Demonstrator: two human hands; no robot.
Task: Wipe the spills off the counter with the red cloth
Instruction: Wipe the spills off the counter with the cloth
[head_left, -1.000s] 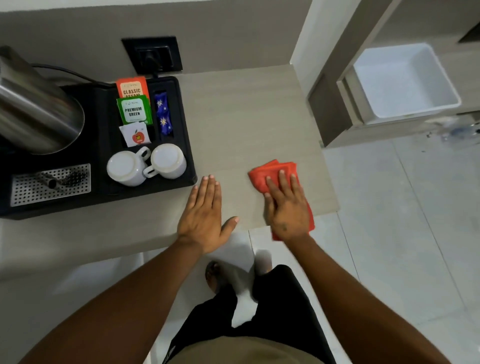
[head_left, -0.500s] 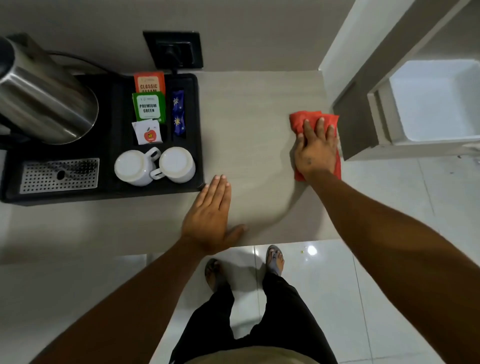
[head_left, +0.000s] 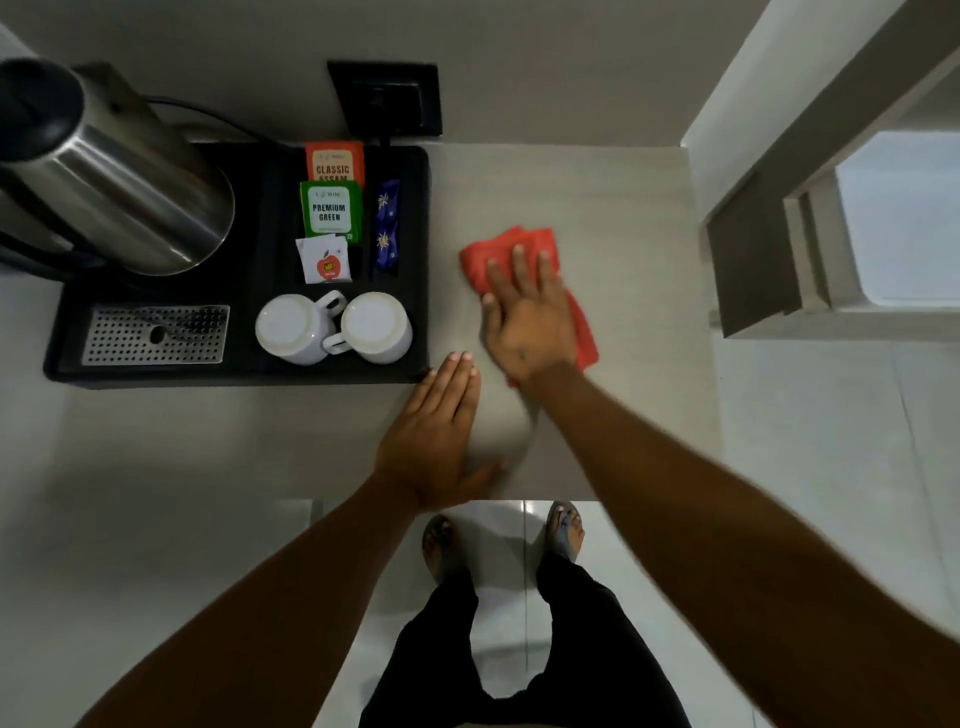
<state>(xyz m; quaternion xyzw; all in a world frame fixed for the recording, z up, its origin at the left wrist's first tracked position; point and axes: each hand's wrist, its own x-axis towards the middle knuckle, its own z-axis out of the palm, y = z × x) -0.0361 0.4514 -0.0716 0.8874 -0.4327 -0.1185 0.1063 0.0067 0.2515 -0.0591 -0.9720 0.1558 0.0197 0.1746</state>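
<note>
The red cloth (head_left: 506, 249) lies flat on the beige counter (head_left: 613, 218), just right of the black tray. My right hand (head_left: 524, 317) presses down on the cloth, fingers spread over it, covering its middle. My left hand (head_left: 436, 441) rests palm down on the counter near the front edge, fingers together, holding nothing. Its fingertips reach the tray's front right corner. No spill is visible on the counter.
A black tray (head_left: 426, 260) at the left holds a steel kettle (head_left: 124, 176), tea sachets (head_left: 332, 208), two upturned white cups (head_left: 332, 327) and a drip grille (head_left: 156, 335). A wall socket (head_left: 387, 98) sits behind. A white bin (head_left: 904, 223) stands on the right. The counter ends at right and front.
My right hand has slid the cloth from the counter's front edge to the far right edge, then back left toward the tray. My left hand has stayed flat on the counter.
</note>
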